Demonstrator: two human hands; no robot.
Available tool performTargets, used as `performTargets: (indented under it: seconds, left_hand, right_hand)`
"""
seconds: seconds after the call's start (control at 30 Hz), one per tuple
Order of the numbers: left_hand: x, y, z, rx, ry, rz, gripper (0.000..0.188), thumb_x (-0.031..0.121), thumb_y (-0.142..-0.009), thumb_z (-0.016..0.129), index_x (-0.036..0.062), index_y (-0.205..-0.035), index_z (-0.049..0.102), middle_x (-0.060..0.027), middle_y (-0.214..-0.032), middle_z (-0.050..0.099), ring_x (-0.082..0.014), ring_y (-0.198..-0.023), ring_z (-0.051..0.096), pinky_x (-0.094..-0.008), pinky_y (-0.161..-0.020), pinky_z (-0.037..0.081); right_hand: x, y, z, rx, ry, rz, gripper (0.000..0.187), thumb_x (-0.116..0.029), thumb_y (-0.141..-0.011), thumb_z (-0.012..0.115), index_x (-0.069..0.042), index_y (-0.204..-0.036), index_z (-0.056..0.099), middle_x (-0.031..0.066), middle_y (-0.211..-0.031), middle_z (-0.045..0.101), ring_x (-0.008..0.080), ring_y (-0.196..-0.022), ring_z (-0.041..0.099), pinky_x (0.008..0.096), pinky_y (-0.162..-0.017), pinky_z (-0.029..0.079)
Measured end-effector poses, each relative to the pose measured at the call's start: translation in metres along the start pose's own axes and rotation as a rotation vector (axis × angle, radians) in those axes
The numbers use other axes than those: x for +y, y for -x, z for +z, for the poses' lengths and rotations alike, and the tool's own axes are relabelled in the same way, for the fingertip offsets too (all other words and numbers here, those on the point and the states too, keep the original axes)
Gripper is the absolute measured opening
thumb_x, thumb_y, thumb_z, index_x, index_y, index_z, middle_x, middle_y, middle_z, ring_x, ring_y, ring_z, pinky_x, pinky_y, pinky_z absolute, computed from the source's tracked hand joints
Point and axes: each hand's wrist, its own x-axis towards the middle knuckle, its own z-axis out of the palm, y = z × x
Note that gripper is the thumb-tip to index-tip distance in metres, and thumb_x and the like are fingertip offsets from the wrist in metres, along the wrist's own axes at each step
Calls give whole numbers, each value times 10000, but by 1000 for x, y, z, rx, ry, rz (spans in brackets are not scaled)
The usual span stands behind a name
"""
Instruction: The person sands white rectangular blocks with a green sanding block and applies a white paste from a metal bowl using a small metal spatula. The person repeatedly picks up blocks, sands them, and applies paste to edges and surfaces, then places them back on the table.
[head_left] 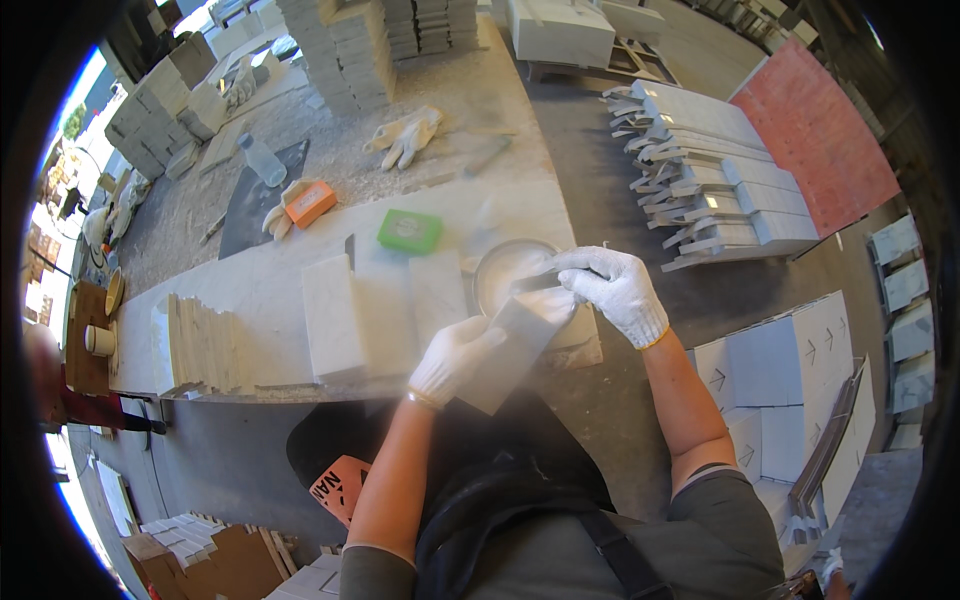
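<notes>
A: Report the workbench [250, 290], starting at the left.

B: At the left end a row of thin stone strips [200, 345] stands on edge. Just beside it to the right, a thick white marble block [335, 320] lies flat, with further pale slabs next to it. Behind these lie an orange box [312, 203], a green sponge [410, 231], a clear plastic bottle [262, 160] and a spare pair of white gloves [405, 135].

A: State of the left hand?

B: The left hand [455, 358], in a white knit glove, is closed around the lower end of a grey stone tile [515, 345]. The tile is held tilted, above the bench's front edge, its upper end near the bowl.

A: And the right hand?

B: The right hand [612, 288], also gloved, pinches a small dark tool [545, 281] between narrow fingers. The tool's tip meets the upper end of the tile. A round metal bowl [505, 270] of white paste sits directly behind, touching neither hand.

A: Right of the bench?

B: A fan of long grey stone pieces [700, 170] lies on the floor, with white tiles [790, 370] stacked nearer the person.
</notes>
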Motion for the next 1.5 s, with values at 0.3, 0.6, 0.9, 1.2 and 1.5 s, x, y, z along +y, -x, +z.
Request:
performTargets:
  seconds: [0.3, 0.6, 0.9, 1.2, 1.5]
  left_hand:
    - [1, 0, 0, 3, -9, 28, 400, 326, -1019, 685, -46, -1161, 722, -31, -961, 708, -93, -883, 604, -273, -807, 508]
    - [3, 3, 13, -14, 747, -160, 445, 375, -1053, 661, -27, -1242, 704, -76, -1043, 753, -156, -872, 701, -300, -809, 571]
    - [1, 25, 9, 13, 779, -82, 422, 312, -1082, 615, -33, -1322, 659, -84, -1167, 733, -184, -1024, 704, -336, -932, 560]
    - [-27, 66, -19, 164, 760, -26, 482, 359, -1095, 580, -45, -1354, 624, -85, -1166, 721, -176, -1010, 690, -334, -918, 556]
    - [-41, 77, -25, 181, 626, -39, 449, 336, -1077, 619, -47, -1308, 657, -58, -1162, 721, -144, -1016, 672, -310, -929, 535]
  right_hand:
    - [22, 8, -12, 179, 239, -209, 238, -40, -921, 758, -6, -1154, 787, 87, -1104, 801, 126, -948, 723, 275, -864, 565]
    - [68, 41, -19, 225, 712, -229, 275, -139, -857, 808, -105, -1130, 801, 100, -1044, 784, 269, -916, 743, 325, -835, 587]
    - [65, 61, 8, 27, -21, 197, 172, -153, -989, 714, -16, -1093, 722, 36, -902, 742, 98, -756, 709, 261, -628, 555]
    - [51, 63, 83, 19, -660, 471, 265, -188, -1004, 695, -6, -1196, 719, 6, -1072, 709, 88, -978, 606, 246, -898, 478]
    - [59, 32, 83, 89, -635, 317, 188, -183, -1006, 696, -21, -1102, 695, 28, -937, 687, 120, -766, 638, 285, -682, 529]
